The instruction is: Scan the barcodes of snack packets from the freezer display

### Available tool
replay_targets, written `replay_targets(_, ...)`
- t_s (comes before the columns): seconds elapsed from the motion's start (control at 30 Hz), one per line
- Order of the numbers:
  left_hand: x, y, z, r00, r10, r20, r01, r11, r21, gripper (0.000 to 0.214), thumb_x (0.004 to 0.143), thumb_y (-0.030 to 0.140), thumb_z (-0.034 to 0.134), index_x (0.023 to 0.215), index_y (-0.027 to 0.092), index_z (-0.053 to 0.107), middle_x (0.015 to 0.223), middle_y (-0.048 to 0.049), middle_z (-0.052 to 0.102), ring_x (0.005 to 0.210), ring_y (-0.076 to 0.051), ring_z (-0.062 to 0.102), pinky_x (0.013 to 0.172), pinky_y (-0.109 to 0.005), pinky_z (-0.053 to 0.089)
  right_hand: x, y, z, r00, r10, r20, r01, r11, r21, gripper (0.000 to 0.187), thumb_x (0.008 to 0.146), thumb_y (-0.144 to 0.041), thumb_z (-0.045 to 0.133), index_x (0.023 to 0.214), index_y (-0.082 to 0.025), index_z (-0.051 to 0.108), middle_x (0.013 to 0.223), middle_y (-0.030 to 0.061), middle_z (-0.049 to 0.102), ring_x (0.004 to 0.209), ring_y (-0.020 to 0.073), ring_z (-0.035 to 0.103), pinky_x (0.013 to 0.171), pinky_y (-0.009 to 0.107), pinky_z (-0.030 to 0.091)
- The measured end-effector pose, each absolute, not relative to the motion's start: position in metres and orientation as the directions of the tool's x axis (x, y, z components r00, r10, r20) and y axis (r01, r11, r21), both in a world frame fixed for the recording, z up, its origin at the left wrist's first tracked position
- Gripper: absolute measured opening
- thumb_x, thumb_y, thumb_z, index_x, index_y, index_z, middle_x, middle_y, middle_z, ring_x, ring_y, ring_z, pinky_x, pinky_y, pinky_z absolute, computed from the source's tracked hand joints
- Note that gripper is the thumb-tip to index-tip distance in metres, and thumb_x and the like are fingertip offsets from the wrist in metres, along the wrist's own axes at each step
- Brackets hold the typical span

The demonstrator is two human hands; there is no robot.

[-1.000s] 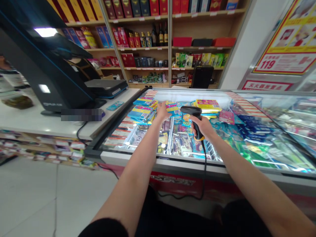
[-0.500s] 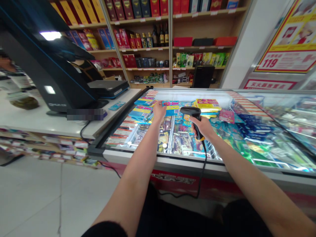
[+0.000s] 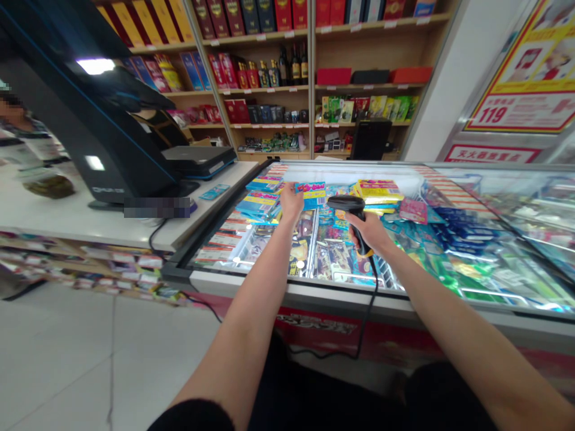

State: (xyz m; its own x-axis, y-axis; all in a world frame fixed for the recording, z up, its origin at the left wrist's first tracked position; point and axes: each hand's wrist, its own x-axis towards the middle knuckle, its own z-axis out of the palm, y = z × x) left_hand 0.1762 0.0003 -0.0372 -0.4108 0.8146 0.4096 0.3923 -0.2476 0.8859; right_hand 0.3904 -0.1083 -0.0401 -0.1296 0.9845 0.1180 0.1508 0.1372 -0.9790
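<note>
Both grips are closed on something as I see it from the head view. On my right, the right hand (image 3: 372,230) is clenched round the handle of a black barcode scanner (image 3: 351,211), whose head points left toward the other hand; its cable (image 3: 371,299) drops from the handle, crosses the near edge of the freezer and hangs down the front panel. On my left, the left hand (image 3: 291,202) is grasping a blue packet (image 3: 312,195) with a pink label, held up just left of the scanner head, close to it but not touching (the packet's lower edge sits just above the goods beneath).

Under both hands lies the chest freezer (image 3: 341,296), its top open on this left part, packed with flat coloured packets (image 3: 258,203) stacked near the left hand. Further right, sliding glass (image 3: 498,239) covers the freezer, so the open room for my hands is the left section only. The near rim runs as a pale strip under both forearms.

Left of the freezer, touching its side, stands the white table (image 3: 67,218) carrying a black till screen (image 3: 81,126) that leans over it. Behind, wooden shelves (image 3: 309,90) hold boxes and bottles. Tiled floor (image 3: 67,359) lies bare at lower left.
</note>
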Motion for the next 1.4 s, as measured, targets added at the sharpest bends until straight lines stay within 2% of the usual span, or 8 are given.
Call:
replay_targets(0.57, 0.172, 0.012, -0.047, -0.410, 0.787, 0.461, 0.423, -0.284, 0.860, 0.029, 0.069, 0.004, 0.060, 0.095, 0.017, 0.064, 0.092, -0.0038, 0.069, 0.092, -0.019, 0.064, 0.089, -0.031, 0.047, 0.392, -0.109, -0.040, -0.133, 0.986, 0.104, 0.248, 0.134, -0.960, 0.042, 0.083, -0.048, 0.060, 0.054, -0.020, 0.051, 0.040, 0.0017, 0.053, 0.029, 0.0126, 0.048, 0.033, 0.024, 0.038)
replay_targets(0.9, 0.171, 0.015, -0.053, -0.402, 0.792, 0.461, 0.437, -0.276, 0.856, 0.032, 0.071, 0.007, 0.060, 0.102, 0.015, 0.065, 0.100, -0.0066, 0.070, 0.093, -0.018, 0.064, 0.087, -0.029, 0.048, 0.397, -0.109, -0.045, -0.169, 0.978, 0.119, 0.200, 0.153, -0.968, 0.044, 0.084, -0.050, 0.060, 0.055, -0.019, 0.050, 0.042, 0.0005, 0.053, 0.029, 0.0116, 0.047, 0.032, 0.023, 0.040)
replay_targets(1.0, 0.170, 0.007, -0.051, -0.422, 0.821, 0.385, 0.356, -0.240, 0.903, 0.038, 0.070, 0.009, 0.063, 0.107, 0.016, 0.065, 0.097, -0.0049, 0.069, 0.090, -0.018, 0.066, 0.083, -0.027, 0.050, 0.400, -0.113, -0.043, -0.162, 0.977, 0.136, 0.134, 0.159, -0.978, 0.040, 0.082, -0.048, 0.063, 0.057, -0.019, 0.051, 0.043, 0.0000, 0.053, 0.030, 0.0121, 0.047, 0.031, 0.024, 0.039)
replay_targets(1.13, 0.173, -0.015, -0.044, -0.372, 0.914, 0.160, 0.160, -0.106, 0.981, 0.042, 0.068, 0.010, 0.068, 0.109, 0.016, 0.065, 0.075, 0.0004, 0.065, 0.071, -0.015, 0.065, 0.065, -0.023, 0.050, 0.411, -0.123, -0.038, -0.117, 0.982, 0.149, 0.030, 0.153, -0.988, 0.037, 0.081, -0.046, 0.065, 0.058, -0.019, 0.051, 0.042, -0.0005, 0.052, 0.029, 0.0115, 0.045, 0.030, 0.024, 0.038)
replay_targets(1.27, 0.185, -0.041, -0.037, -0.085, 0.990, -0.115, -0.037, 0.112, 0.993, 0.040, 0.067, 0.008, 0.073, 0.105, 0.016, 0.064, 0.063, 0.0032, 0.062, 0.057, -0.013, 0.062, 0.055, -0.022, 0.048, 0.430, -0.137, -0.034, -0.055, 0.990, 0.133, -0.085, 0.128, -0.988, 0.033, 0.079, -0.046, 0.067, 0.066, -0.019, 0.054, 0.047, -0.0007, 0.055, 0.033, 0.0117, 0.047, 0.030, 0.024, 0.039)
replay_targets(1.4, 0.213, -0.057, -0.038, 0.153, 0.963, -0.222, -0.075, 0.235, 0.969, 0.040, 0.064, 0.008, 0.079, 0.100, 0.014, 0.062, 0.065, 0.0011, 0.065, 0.057, -0.012, 0.064, 0.057, -0.023, 0.052, 0.447, -0.150, -0.031, -0.049, 0.988, 0.149, -0.126, 0.142, -0.982, 0.030, 0.078, -0.046, 0.068, 0.076, -0.018, 0.057, 0.050, -0.0014, 0.056, 0.035, 0.0118, 0.047, 0.030, 0.024, 0.041)
